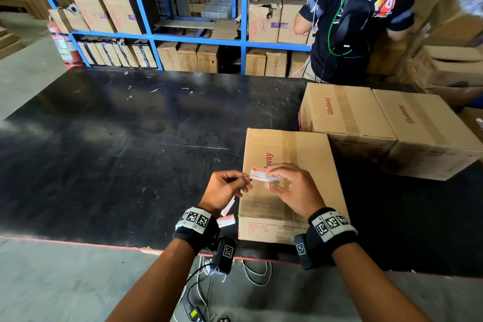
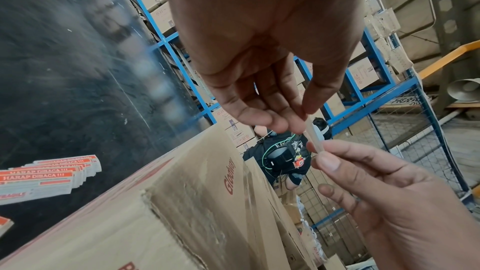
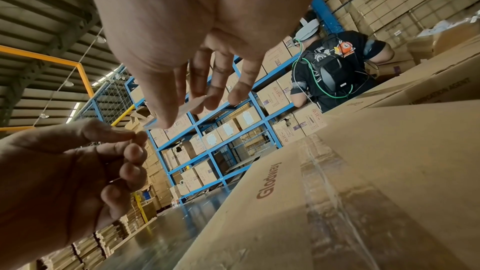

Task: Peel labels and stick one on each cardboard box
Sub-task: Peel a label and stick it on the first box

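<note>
A small white label (image 1: 264, 174) with a red header is held just above the top of the near cardboard box (image 1: 287, 149). My left hand (image 1: 247, 182) pinches the label's left end between thumb and forefinger. My right hand (image 1: 271, 178) pinches its right part. In the left wrist view the label (image 2: 313, 137) shows edge-on between the left hand (image 2: 298, 122) and the right hand (image 2: 389, 192). The right wrist view shows the right hand (image 3: 187, 114) holding the label (image 3: 193, 103) over the box (image 3: 337, 182). A pale strip (image 1: 230, 204) hangs under my left hand.
A stack of labels (image 1: 226, 219) (image 2: 46, 176) lies on the black table (image 1: 117, 151) left of the near box. Two more cardboard boxes (image 1: 345, 112) (image 1: 428, 125) stand behind it on the right. A person (image 1: 352, 21) stands at the far edge, before blue shelving (image 1: 146, 36).
</note>
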Demonstrator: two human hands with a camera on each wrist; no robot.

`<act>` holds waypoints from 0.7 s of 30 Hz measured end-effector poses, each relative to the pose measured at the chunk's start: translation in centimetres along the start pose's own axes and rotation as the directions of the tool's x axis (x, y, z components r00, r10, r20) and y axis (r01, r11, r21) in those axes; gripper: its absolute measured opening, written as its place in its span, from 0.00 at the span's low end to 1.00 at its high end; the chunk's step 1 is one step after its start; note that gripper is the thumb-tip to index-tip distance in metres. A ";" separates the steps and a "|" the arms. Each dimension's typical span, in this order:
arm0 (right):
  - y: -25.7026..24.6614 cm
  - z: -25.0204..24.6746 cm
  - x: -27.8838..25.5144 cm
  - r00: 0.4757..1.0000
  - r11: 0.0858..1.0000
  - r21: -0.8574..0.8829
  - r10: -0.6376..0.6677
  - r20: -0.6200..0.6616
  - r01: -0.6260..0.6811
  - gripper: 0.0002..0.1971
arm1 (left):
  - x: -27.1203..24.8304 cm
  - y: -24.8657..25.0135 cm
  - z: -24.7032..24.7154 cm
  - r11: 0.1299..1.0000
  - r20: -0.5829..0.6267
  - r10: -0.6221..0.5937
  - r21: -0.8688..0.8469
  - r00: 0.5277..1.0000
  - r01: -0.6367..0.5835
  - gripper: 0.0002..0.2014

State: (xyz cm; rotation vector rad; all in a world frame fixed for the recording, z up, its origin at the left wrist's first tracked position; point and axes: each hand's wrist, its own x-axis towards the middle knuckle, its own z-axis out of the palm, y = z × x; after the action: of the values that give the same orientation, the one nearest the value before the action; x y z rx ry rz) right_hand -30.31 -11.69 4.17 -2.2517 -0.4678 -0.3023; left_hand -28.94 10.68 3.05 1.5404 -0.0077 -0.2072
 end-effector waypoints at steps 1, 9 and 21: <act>0.0 0.0 0.0 1.000 1.000 -0.005 -0.001 0.001 0.001 0.14 | 0.0 0.0 0.0 1.000 0.002 0.000 0.002 1.000 0.000 0.06; -0.1 0.3 0.0 1.000 0.998 -0.066 0.003 0.025 -0.001 0.13 | 0.1 0.1 -0.1 0.999 0.002 0.043 0.015 0.999 -0.044 0.09; -2.1 1.8 0.2 0.998 0.998 0.063 0.006 0.064 -0.010 0.08 | -0.1 -0.1 0.2 0.991 0.037 0.114 0.065 0.993 -0.116 0.05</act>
State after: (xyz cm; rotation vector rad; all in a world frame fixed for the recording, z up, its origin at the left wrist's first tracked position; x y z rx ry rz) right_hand -30.88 -8.98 4.47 -2.2065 -0.4954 -0.2089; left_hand -29.06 10.46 2.98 1.5982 -0.1305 -0.1422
